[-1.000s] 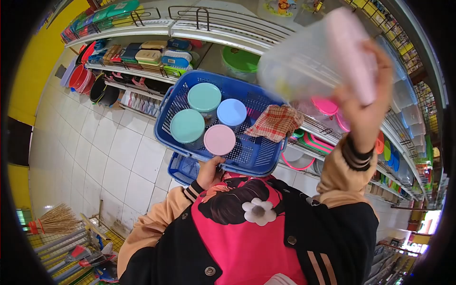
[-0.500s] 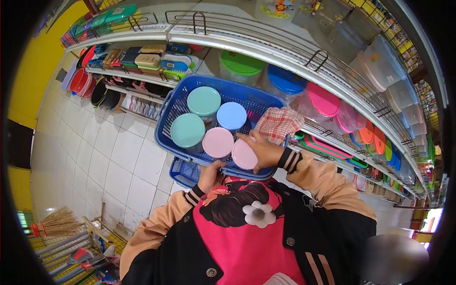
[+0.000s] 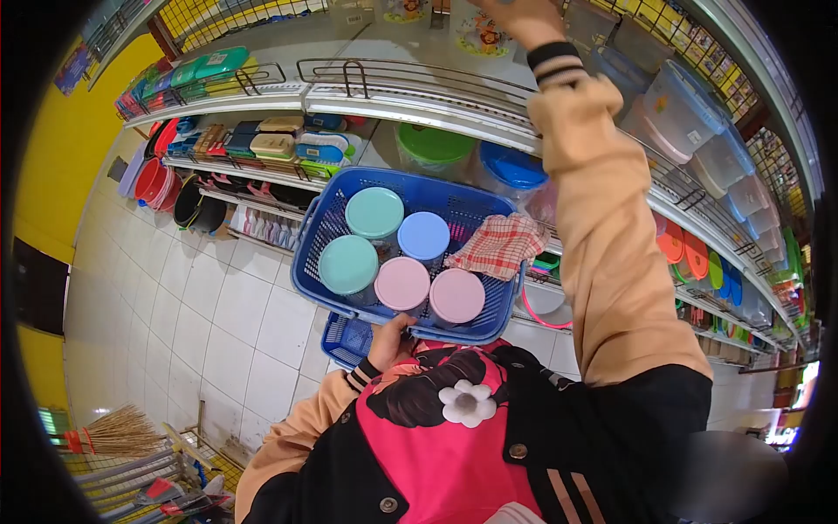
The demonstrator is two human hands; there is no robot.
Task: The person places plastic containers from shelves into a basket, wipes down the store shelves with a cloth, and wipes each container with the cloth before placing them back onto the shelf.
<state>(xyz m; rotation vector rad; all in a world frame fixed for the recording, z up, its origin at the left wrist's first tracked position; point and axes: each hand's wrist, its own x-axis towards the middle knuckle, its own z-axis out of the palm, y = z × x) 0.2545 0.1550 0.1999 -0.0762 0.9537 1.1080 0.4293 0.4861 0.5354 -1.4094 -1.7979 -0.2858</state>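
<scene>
My left hand is closed on the near rim of a blue plastic basket, held in front of my body. Inside stand several lidded round canisters: a mint-green one, another mint-green one, a light blue one, a pink one and a second pink one. A red checked cloth lies over the basket's right side. My right hand reaches up to the upper shelf, beside a clear container with a cartoon animal print. Its fingers are mostly cut off by the frame edge.
A wire guard rail edges the upper shelf. Below it stand large tubs with a green lid and a blue lid. Clear boxes are stacked at right. Another blue basket sits lower down, and a broom at lower left.
My right hand has let go of the pink canister, which now stands in the basket, and has risen to the upper shelf. My left hand still holds the basket, which sits slightly lower in view.
</scene>
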